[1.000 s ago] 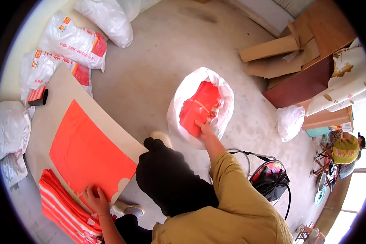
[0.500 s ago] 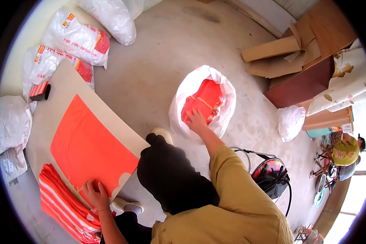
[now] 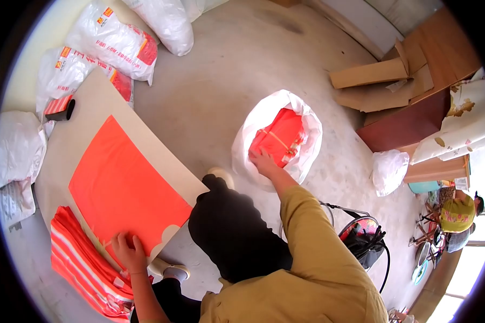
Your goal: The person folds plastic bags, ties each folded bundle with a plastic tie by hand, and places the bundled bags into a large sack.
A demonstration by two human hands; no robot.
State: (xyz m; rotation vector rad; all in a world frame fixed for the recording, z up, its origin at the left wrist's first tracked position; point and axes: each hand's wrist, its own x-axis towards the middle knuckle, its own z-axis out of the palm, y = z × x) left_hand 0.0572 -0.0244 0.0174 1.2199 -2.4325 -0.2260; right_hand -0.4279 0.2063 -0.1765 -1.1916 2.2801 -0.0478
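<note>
My left hand [image 3: 128,253] lies with fingers spread on the lower edge of a flat red cloth [image 3: 126,185], which is laid out on a pale board [image 3: 161,161]. Beside that hand, a stack of red and white striped cloths [image 3: 86,269] hangs over the near edge of the board. My right hand [image 3: 265,163] reaches into an open white bag [image 3: 242,137] and touches the left side of a red folded bundle [image 3: 277,137] tied with a light strip. Its fingers look stretched out, though their tips are partly hard to make out.
Stuffed white plastic bags [image 3: 113,43] line the left wall. A small red and black object [image 3: 60,109] sits on the board's far corner. Cardboard [image 3: 372,81] and a knotted white bag [image 3: 389,171] are at right, a black bag [image 3: 364,242] nearer. Another person [image 3: 458,212] sits far right.
The view has shifted slightly. My right hand has moved a little toward the left inner side of the white bag, against the bundle. My left hand stays on the red cloth.
</note>
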